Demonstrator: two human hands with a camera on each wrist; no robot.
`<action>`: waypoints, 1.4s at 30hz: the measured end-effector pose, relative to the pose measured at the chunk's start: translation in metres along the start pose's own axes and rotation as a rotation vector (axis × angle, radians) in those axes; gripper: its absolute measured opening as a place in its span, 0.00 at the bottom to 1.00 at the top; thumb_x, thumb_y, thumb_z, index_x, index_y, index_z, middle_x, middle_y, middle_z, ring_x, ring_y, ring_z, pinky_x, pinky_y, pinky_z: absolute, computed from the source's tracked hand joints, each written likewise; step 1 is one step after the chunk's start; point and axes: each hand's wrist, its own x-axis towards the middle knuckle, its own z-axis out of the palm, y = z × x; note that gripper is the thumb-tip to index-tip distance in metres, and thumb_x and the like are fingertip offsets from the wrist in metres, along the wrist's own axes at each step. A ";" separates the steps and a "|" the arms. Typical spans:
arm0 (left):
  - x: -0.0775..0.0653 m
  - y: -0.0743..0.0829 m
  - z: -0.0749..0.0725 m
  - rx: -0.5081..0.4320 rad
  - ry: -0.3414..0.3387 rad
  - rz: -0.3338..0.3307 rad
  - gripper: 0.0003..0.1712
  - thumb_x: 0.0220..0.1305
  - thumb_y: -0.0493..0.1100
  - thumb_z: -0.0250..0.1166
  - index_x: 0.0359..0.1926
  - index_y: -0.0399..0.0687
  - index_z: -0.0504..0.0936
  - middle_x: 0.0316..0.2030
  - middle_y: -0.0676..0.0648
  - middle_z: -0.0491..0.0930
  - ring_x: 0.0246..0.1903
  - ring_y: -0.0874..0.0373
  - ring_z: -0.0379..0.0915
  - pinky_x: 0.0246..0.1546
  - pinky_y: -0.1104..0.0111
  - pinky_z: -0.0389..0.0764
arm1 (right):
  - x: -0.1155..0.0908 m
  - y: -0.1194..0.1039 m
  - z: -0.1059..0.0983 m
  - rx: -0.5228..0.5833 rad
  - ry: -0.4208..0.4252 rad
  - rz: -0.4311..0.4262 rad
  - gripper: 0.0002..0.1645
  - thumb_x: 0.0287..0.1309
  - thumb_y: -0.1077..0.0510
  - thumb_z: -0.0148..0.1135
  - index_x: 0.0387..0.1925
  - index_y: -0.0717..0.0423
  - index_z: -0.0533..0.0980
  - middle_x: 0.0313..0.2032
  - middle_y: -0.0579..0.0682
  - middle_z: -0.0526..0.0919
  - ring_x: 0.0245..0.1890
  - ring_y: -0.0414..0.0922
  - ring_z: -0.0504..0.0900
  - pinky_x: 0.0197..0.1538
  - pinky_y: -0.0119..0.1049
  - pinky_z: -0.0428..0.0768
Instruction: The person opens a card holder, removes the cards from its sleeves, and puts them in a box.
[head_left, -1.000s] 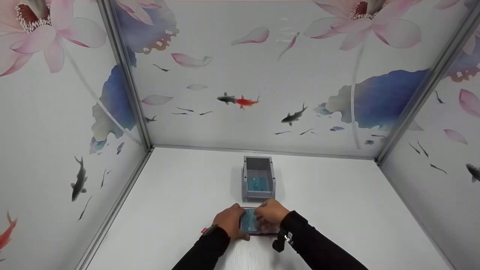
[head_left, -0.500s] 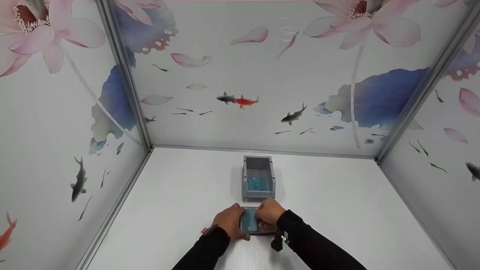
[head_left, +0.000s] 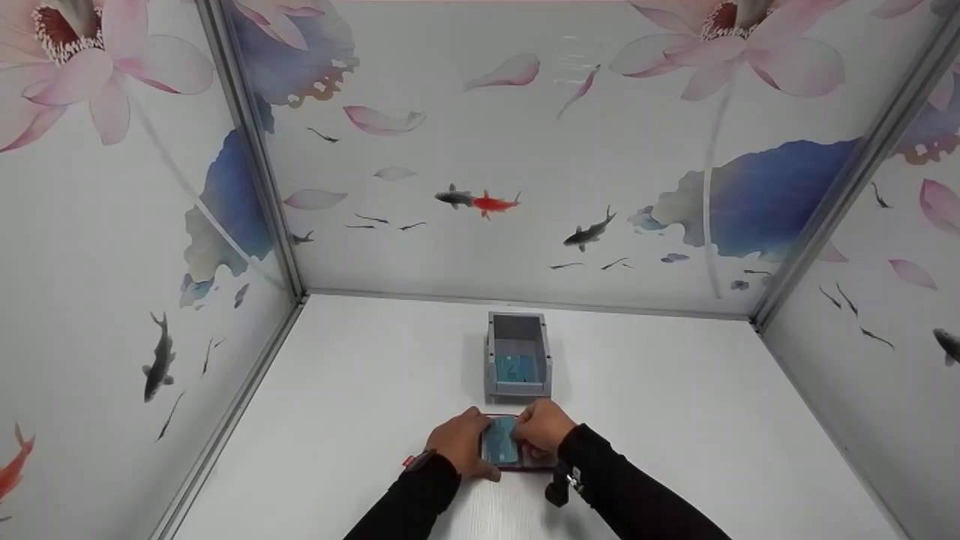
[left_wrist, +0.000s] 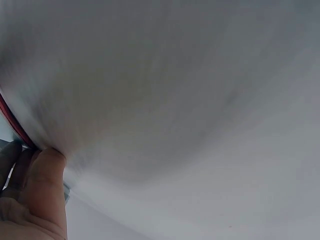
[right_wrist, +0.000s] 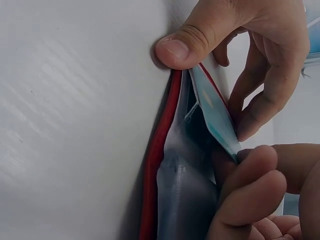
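Note:
A card holder with red edging and clear plastic sleeves lies on the white table in front of me. My left hand grips its left end, thumb on the near edge and fingers on the far edge. A teal card lies at the holder's left side, partly in a clear sleeve. With fingertips at the card's right edge, my right hand pinches it. The right wrist view shows the card tilted up from the sleeve's opening. In the left wrist view, left fingers press the red edge.
Just beyond the holder stands a grey open bin with teal cards inside. Printed wall panels enclose the white table at the back and both sides.
My right hand dipped slightly toward the left, then came back up a little at the card's right edge. The left hand and the holder stay in place.

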 end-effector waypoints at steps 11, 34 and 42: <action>-0.001 0.003 -0.006 -0.001 -0.021 -0.004 0.46 0.45 0.58 0.96 0.63 0.45 0.89 0.50 0.51 0.84 0.48 0.55 0.85 0.55 0.56 0.88 | -0.004 0.002 -0.017 -0.006 0.046 -0.039 0.11 0.59 0.67 0.68 0.22 0.60 0.85 0.14 0.43 0.79 0.15 0.38 0.76 0.23 0.31 0.76; -0.005 0.005 -0.009 -0.008 0.006 0.012 0.49 0.44 0.57 0.97 0.65 0.42 0.89 0.52 0.48 0.86 0.52 0.51 0.88 0.57 0.56 0.89 | -0.001 -0.026 -0.050 -0.070 0.124 -0.099 0.09 0.63 0.67 0.65 0.32 0.61 0.90 0.19 0.46 0.83 0.18 0.41 0.78 0.24 0.33 0.78; -0.003 0.002 -0.006 -0.008 0.008 0.012 0.48 0.44 0.59 0.96 0.64 0.44 0.89 0.50 0.50 0.86 0.49 0.55 0.86 0.52 0.59 0.88 | 0.015 -0.040 -0.059 -0.065 0.173 -0.131 0.11 0.66 0.69 0.62 0.36 0.65 0.90 0.18 0.48 0.83 0.16 0.40 0.76 0.22 0.31 0.75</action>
